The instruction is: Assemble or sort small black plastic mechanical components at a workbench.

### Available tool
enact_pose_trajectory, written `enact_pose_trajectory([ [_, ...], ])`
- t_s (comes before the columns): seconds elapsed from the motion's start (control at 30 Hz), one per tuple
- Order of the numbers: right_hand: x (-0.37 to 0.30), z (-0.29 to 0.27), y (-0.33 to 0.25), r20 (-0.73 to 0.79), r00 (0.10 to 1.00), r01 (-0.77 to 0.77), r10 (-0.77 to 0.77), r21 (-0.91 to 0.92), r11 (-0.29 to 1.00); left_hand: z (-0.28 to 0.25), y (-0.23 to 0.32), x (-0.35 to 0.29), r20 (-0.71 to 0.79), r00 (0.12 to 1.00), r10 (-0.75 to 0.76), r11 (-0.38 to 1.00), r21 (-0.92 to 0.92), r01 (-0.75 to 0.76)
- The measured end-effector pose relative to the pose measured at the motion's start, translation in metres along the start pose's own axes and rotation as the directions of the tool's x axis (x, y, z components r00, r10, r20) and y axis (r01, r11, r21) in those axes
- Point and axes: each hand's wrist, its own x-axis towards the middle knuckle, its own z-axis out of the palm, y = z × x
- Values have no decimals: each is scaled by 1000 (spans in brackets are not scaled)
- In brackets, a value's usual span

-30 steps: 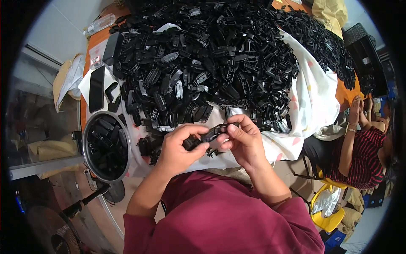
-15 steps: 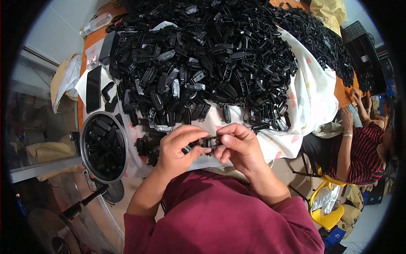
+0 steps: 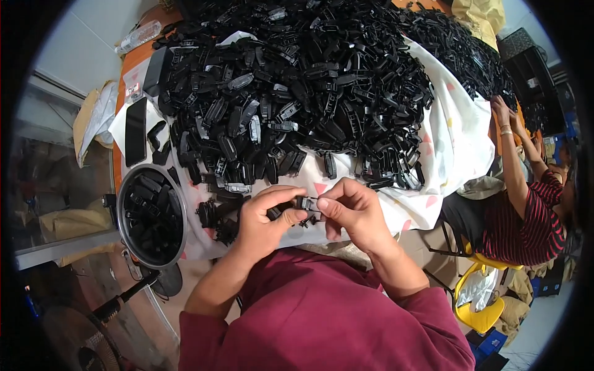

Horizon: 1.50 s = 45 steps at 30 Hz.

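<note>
On the left, a phone lies just above a metal bowl of black pieces. Nearer the middle, my left hand pinches one end of a small black clip between thumb and forefinger; a dark shape shows in its hollow, held or not I cannot tell. The clip is before my chest, below a big heap. My right hand pinches its other end. Uneven pressure from my fingertips could make it slip onto the patterned cloth among lookalikes; squeezing too hard might bend it. Far right, a co-worker reaches toward another heap
</note>
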Motion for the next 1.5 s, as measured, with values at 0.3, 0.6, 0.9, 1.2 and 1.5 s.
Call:
enact_pose_trajectory([
  [0.3, 1, 8, 30, -124, 859, 377, -496, -502, 778, 18, -1, -15, 4, 909, -417, 688, -653, 318],
  [0.6, 10, 37, 27, 186, 910, 413, -370, -473, 778, -29, -6, -43, 141, 909, -391, 330, -901, 282],
  [0.9, 80, -23, 6, 131, 752, 61, -646, -990, -130, -152, -6, -44, -583, 724, 369, 390, 804, 448],
  [1.2, 76, -29, 15, 51, 572, 333, -818, -926, 176, -119, -5, -25, -236, 954, 184, 343, 925, 163],
  [1.5, 37, -23, 11, -166, 939, 309, -303, 13, 951, -61, -13, -3, 109, 991, 72, 413, 901, -129],
])
